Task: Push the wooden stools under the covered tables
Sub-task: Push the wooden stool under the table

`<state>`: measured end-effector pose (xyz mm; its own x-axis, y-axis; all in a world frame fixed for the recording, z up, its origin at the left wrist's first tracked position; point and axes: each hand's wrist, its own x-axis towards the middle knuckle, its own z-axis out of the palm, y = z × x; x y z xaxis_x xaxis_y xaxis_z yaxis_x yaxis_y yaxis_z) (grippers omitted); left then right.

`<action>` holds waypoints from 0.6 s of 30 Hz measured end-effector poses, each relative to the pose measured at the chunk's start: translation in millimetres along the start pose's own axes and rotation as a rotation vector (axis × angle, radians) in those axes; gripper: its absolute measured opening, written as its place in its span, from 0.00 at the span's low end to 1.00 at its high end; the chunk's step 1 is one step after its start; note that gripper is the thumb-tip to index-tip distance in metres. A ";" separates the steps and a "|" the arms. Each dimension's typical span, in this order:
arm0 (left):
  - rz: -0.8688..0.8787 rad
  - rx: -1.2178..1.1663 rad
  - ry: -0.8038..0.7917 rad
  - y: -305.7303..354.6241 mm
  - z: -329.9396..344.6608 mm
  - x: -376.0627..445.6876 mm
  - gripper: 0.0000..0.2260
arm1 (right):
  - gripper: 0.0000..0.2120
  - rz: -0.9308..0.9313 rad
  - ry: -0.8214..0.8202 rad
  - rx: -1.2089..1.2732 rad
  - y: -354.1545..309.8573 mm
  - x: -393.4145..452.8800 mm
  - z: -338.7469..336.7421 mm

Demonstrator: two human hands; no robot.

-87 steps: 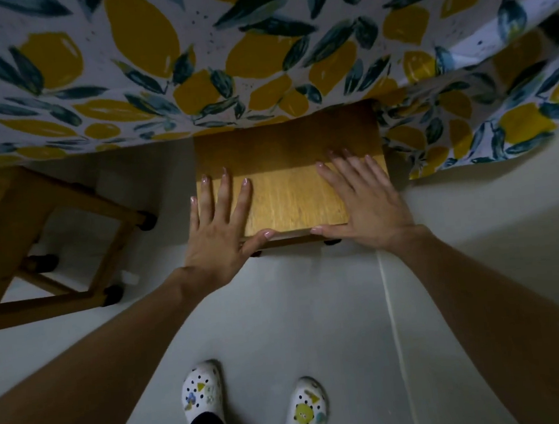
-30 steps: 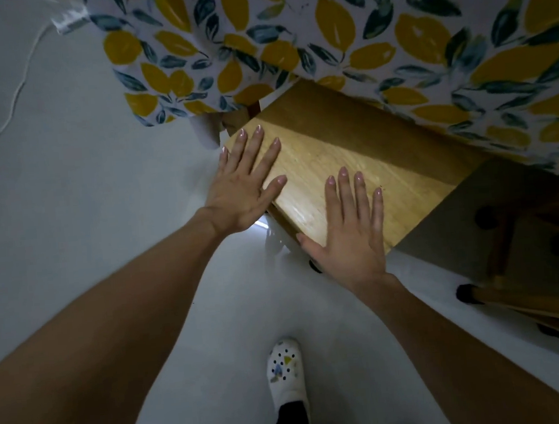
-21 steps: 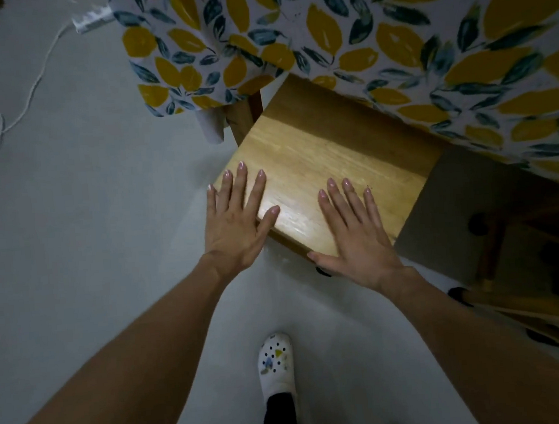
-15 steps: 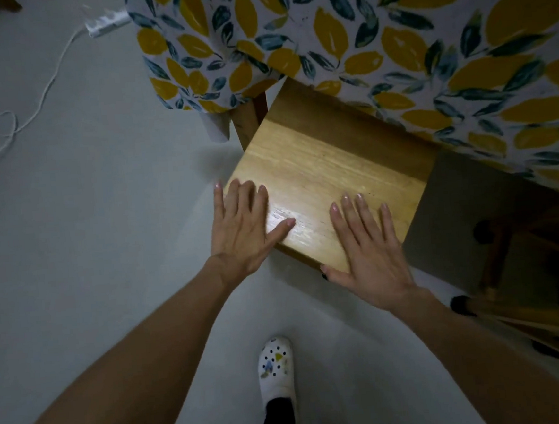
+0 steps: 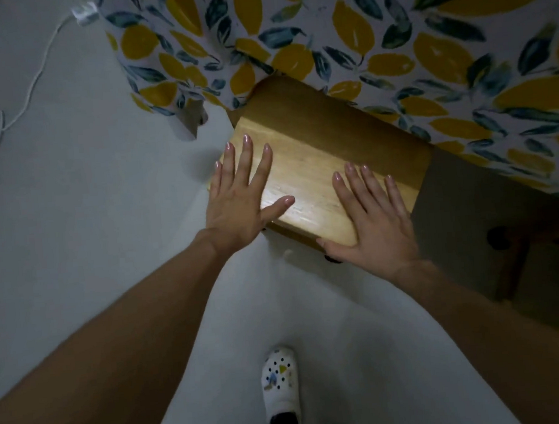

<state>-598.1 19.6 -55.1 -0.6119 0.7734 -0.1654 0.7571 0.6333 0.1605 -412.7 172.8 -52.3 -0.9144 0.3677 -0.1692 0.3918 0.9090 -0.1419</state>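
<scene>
Wooden stool (image 5: pixel 315 172) on the floor (image 5: pixel 70 211), far part of seat already under the lemon-print tablecloth (image 5: pixel 375 43), near part sticking out. Left hand (image 5: pixel 240 195) flat on near-left corner, right hand (image 5: pixel 372 214) flat on near-right edge; fingers straight, pressing, gripping nothing. Likely rigid, moderately heavy, smooth top, so palms could slip; better pushing against the near edge than down on the seat. Legs mostly hidden, only a dark foot visible below the edge. Table legs behind cloth not visible. Second stool (image 5: pixel 526 259) at right dim, cut off.
</scene>
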 end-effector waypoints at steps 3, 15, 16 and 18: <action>0.001 -0.008 0.022 0.8 1.2 5.5 0.38 | 0.47 0.003 0.015 0.007 3.3 4.5 0.0; 0.028 0.004 -0.027 0.1 -1.0 8.3 0.38 | 0.47 0.011 -0.013 0.001 1.9 2.6 -4.7; 0.024 -0.002 -0.075 0.0 -5.3 10.0 0.38 | 0.47 0.015 -0.048 0.004 2.1 3.5 -8.7; 0.014 0.009 -0.196 3.6 -16.4 11.9 0.37 | 0.47 0.029 -0.143 0.033 -0.1 2.8 -21.7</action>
<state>-606.3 31.5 -40.5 -0.5455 0.7619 -0.3493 0.7682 0.6212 0.1553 -417.5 178.0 -31.6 -0.8798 0.3601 -0.3102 0.4233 0.8905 -0.1669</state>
